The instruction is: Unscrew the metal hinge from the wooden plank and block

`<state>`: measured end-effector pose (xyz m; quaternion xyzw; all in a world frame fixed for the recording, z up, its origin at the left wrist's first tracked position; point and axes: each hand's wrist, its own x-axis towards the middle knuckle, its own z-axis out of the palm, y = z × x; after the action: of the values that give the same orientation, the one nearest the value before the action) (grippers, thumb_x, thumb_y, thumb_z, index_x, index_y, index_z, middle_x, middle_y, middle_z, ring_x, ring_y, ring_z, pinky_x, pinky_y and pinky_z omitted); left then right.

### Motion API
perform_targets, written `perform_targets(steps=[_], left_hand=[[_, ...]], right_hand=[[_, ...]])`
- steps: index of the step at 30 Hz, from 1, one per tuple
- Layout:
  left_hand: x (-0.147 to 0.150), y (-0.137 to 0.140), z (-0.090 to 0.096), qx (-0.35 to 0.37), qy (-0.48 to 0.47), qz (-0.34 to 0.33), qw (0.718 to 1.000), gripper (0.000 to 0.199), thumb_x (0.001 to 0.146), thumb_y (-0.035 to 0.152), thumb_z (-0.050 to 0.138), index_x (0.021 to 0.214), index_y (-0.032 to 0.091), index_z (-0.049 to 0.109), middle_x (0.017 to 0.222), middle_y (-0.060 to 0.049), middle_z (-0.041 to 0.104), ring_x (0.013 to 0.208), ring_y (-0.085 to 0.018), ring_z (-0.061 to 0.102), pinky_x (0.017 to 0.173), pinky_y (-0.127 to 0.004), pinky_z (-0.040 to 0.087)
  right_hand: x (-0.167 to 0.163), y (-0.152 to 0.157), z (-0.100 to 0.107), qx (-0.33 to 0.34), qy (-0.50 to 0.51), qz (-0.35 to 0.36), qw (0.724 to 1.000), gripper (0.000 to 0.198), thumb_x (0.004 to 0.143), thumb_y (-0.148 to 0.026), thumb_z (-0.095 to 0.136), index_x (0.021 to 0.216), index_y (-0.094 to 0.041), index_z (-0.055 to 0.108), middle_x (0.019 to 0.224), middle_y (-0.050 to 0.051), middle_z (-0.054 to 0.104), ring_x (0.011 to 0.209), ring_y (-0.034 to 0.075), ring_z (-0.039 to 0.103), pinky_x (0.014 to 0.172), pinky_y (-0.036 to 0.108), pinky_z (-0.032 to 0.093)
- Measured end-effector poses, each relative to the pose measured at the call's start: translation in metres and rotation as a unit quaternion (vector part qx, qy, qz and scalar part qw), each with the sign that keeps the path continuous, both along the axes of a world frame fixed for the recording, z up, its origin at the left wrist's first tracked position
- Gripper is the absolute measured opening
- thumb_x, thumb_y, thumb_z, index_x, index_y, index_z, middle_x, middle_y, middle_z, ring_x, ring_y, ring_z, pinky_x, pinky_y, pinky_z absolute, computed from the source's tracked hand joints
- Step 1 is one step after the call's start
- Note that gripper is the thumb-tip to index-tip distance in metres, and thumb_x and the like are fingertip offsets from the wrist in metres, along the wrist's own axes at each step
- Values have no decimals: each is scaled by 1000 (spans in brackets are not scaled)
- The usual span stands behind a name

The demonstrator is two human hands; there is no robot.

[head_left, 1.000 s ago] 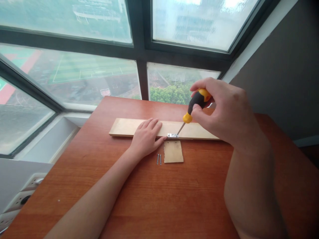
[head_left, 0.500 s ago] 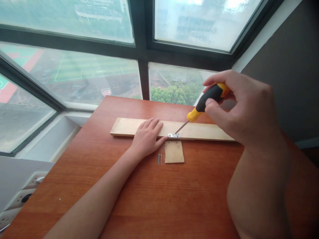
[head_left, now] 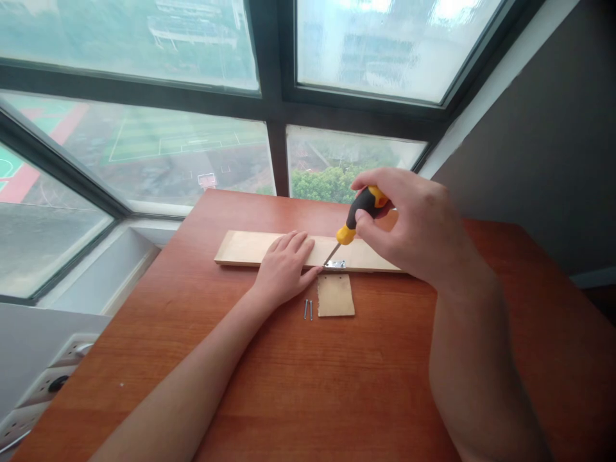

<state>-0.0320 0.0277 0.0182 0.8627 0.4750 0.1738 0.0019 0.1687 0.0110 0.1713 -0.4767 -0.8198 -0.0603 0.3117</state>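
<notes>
1. Left hand (head_left: 283,269) lies flat, fingers spread, on the long wooden strip (head_left: 250,248) at the far middle of the table (head_left: 337,385).
2. Right hand (head_left: 409,224) grips the screwdriver (head_left: 359,215); tip sits at the metal hinge (head_left: 335,264).
3. Judgement: keep the shaft steeper and press down, so the tip does not slip.
4. Two loose screws (head_left: 308,309) lie just left of the small wooden square (head_left: 335,295).
</notes>
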Motion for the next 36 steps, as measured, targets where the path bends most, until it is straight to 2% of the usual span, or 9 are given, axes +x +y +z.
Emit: perform_targets(steps=[10,19,27,36], left_hand=[[-1,1,1,2,7,-4,1000,50,90,49,49,129,17,50,141,-14,48,132,-31,40,110,-46,32],[0,1,0,3,9,-2,1000,51,90,50,48,129,17,50,141,-14,48,132,-31,40,110,-46,33],[0,0,0,0,-7,-2,1000,50,90,48,50,130,18,51,141,-14,48,132,-31,41,109,-47,33],[0,1,0,8,15,2,1000,52,91,50,47,131,17,49,141,-13,47,132,-31,40,110,-46,33]], right_hand=[[7,-2,4,7,-6,-28,1000,26,80,-18,56,105,-21,61,94,5,65,80,22,60,74,35,47],[6,0,2,2,-4,-25,1000,27,77,-17,58,104,-15,63,92,5,66,79,20,60,73,34,46],[6,1,1,-4,-8,-28,1000,26,78,-20,59,104,-16,63,93,4,66,79,19,60,72,33,46],[9,0,2,-13,-6,-16,1000,22,85,-22,57,106,-21,61,96,4,66,77,19,60,72,34,46]])
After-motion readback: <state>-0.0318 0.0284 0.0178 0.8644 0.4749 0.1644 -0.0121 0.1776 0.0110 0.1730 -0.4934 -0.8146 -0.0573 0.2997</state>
